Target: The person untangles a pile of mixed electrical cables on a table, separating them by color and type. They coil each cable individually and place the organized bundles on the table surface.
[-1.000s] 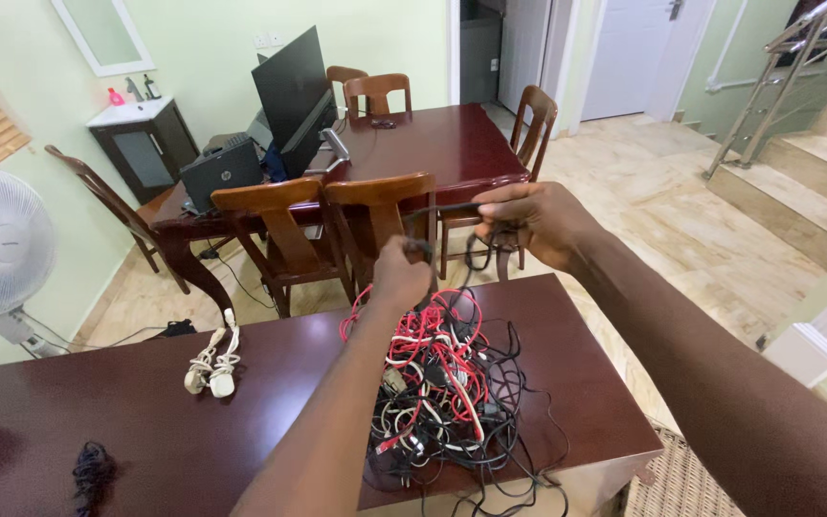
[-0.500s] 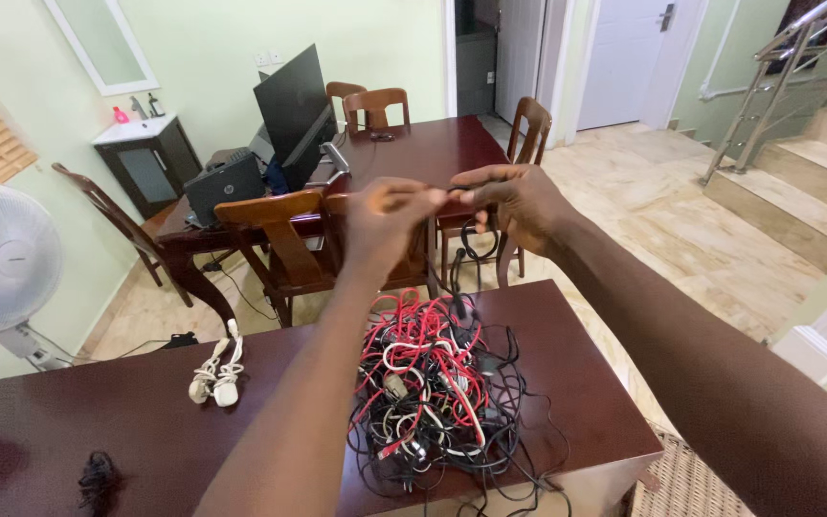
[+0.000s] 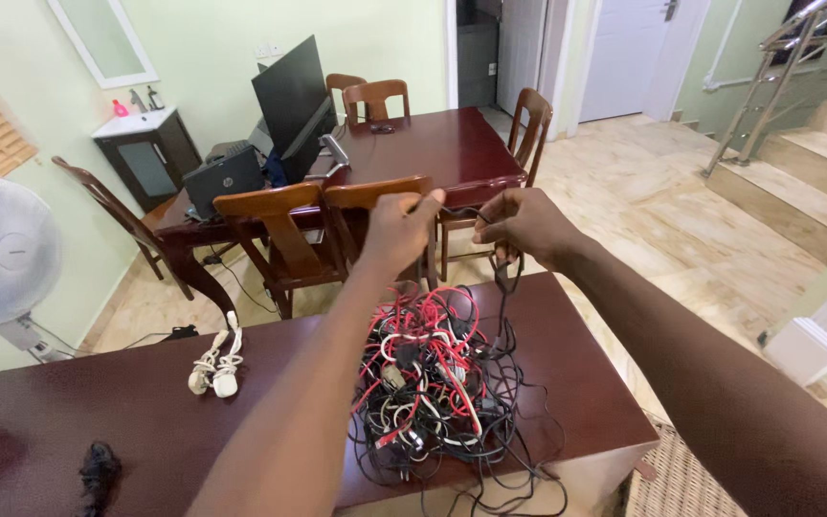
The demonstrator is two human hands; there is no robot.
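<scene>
Above the cable tangle, left hand and right hand pinch a black cable hanging between them.

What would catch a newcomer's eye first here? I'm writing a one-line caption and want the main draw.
First, the tangled heap of red, white and black cables near the right end of the dark wooden table. Just above it, the left hand and right hand pinch a thin black cable that hangs into the heap. Further off, a white fan stands at the left edge.
</scene>
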